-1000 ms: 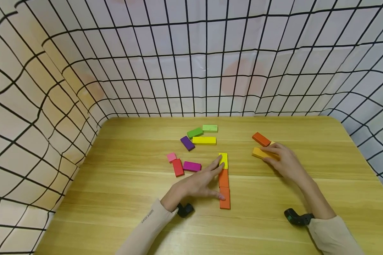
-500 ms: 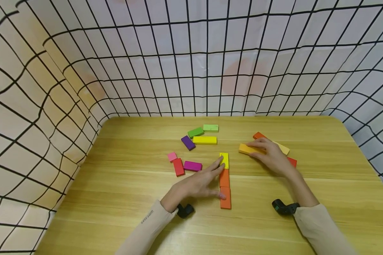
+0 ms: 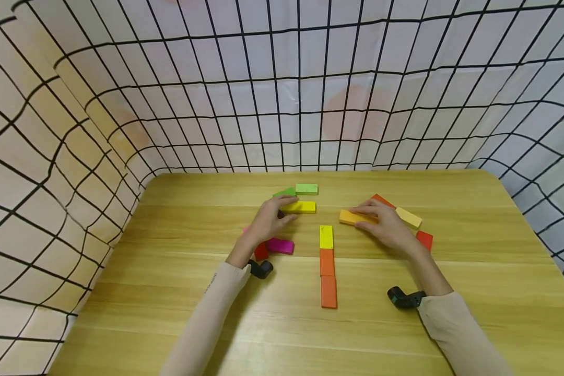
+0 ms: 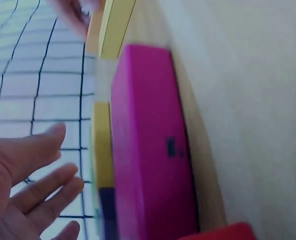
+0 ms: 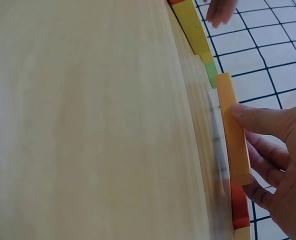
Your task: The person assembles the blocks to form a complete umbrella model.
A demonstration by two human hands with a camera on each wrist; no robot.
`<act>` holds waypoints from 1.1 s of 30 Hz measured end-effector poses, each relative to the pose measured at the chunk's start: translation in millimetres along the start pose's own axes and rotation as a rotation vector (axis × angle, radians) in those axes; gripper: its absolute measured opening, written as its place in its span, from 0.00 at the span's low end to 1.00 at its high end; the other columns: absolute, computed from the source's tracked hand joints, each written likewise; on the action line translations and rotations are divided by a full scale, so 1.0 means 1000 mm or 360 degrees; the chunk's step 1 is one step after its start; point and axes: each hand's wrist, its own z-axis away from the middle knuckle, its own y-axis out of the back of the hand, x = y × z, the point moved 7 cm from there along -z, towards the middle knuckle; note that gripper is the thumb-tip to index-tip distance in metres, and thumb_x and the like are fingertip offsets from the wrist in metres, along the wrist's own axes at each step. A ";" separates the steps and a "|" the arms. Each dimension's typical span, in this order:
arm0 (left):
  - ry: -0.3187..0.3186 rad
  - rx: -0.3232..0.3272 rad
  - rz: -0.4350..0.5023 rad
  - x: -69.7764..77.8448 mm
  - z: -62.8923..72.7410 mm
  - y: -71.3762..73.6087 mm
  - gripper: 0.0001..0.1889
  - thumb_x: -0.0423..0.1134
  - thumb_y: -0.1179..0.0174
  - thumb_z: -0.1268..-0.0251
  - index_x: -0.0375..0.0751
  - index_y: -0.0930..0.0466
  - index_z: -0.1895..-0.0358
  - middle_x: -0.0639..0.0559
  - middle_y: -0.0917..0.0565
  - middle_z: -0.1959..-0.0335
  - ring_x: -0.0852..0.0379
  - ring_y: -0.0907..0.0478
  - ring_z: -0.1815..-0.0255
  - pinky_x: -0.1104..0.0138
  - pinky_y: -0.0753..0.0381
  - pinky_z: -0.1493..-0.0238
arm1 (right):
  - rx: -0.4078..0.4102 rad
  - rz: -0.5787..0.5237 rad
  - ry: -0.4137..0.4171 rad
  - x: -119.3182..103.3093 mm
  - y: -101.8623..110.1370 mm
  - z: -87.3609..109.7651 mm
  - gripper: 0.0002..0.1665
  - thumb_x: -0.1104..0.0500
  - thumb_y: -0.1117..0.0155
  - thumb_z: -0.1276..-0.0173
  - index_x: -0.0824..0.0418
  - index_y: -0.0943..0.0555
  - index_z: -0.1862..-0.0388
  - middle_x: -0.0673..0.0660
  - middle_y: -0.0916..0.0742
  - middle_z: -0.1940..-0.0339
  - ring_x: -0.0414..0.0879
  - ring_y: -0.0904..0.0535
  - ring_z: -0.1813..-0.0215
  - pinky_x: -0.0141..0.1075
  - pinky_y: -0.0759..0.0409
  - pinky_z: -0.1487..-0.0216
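Observation:
My right hand [image 3: 389,225] pinches a light-orange block [image 3: 350,216] between thumb and fingers; the right wrist view shows this block [image 5: 233,145] raised off the tabletop. My left hand [image 3: 269,219] reaches over the left group, fingers spread and thumb apart, its fingertips at the left end of a long yellow block [image 3: 305,207]. It covers most of a purple block. In the left wrist view that hand [image 4: 33,185] holds nothing. Mid-table, a yellow block [image 3: 326,237], an orange block [image 3: 327,262] and a red-orange block [image 3: 329,292] lie end to end in a straight line.
Two green blocks, one light [image 3: 307,189], lie behind the long yellow one. A magenta block [image 3: 280,246] and a partly hidden red block [image 3: 260,251] sit by the left wrist. Right are orange-red [image 3: 383,200], pale-yellow [image 3: 409,218] and red blocks [image 3: 424,241]. Grid-patterned cloth walls surround the table.
My left hand has left the line of blocks and moved left and away to the long yellow block. My right hand has carried the light-orange block leftward from the right group.

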 end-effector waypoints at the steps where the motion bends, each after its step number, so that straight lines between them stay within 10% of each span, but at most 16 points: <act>1: 0.0016 -0.0010 0.0011 -0.004 -0.003 0.000 0.24 0.32 0.32 0.32 0.30 0.21 0.34 0.37 0.20 0.32 0.40 0.26 0.27 0.51 0.30 0.22 | -0.0002 0.0000 0.0002 -0.001 0.000 0.000 0.22 0.62 0.33 0.26 0.62 0.17 0.35 0.61 0.17 0.42 0.56 0.23 0.39 0.53 0.24 0.36; 20: 0.0186 -0.0078 -0.0227 -0.020 -0.021 -0.012 0.19 0.32 0.30 0.35 0.43 0.13 0.41 0.44 0.15 0.39 0.45 0.23 0.33 0.49 0.35 0.31 | -0.0001 -0.0011 -0.0003 0.005 -0.002 0.000 0.22 0.62 0.33 0.26 0.61 0.17 0.35 0.61 0.17 0.41 0.57 0.23 0.37 0.55 0.24 0.35; 33: -0.0086 -0.0038 -0.0061 0.008 -0.009 -0.016 0.15 0.26 0.33 0.34 0.34 0.12 0.44 0.40 0.14 0.46 0.43 0.19 0.43 0.55 0.18 0.36 | -0.0031 0.0009 0.0057 -0.007 -0.001 -0.002 0.22 0.61 0.33 0.26 0.63 0.17 0.35 0.64 0.17 0.40 0.61 0.24 0.36 0.59 0.24 0.34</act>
